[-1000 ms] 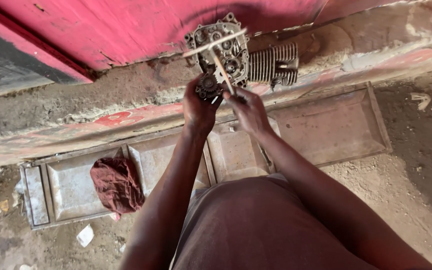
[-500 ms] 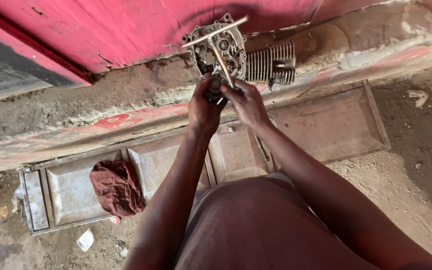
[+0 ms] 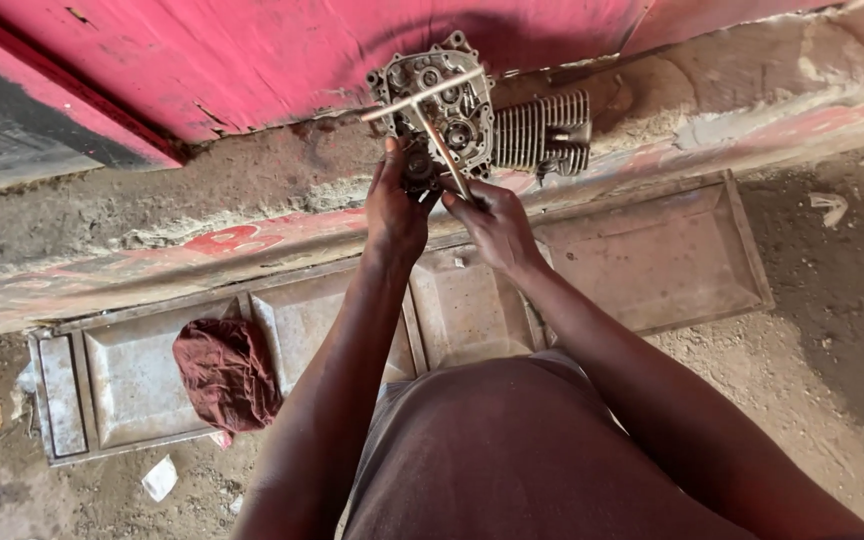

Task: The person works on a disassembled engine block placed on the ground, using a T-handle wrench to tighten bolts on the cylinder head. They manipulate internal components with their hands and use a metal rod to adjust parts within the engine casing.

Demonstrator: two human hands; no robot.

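A: Starting from the left, what lies there?

B: One dark red rag (image 3: 227, 372), crumpled on the long metal panel (image 3: 132, 385) that lies flat on the dirt. A few scraps of paper (image 3: 159, 477) sit on the ground below it.

A: And the hands?

B: Two, both the person's own. The left hand (image 3: 395, 210) reaches up to the lower edge of the engine block (image 3: 432, 110), fingers curled and pressed against a round part there; I can't tell whether they grip it. Just to the right, the right hand (image 3: 495, 222) has its fingers closed around the lower end of one T-shaped wrench (image 3: 430, 110).

A: Where does the wrench sit?

B: Its shaft runs up from the right hand across the engine's open face, crossbar on top.

A: And the engine?

B: One, resting on the concrete ledge (image 3: 152, 215) against the red wall (image 3: 302, 50), with one finned cylinder (image 3: 544, 130) sticking out to its right
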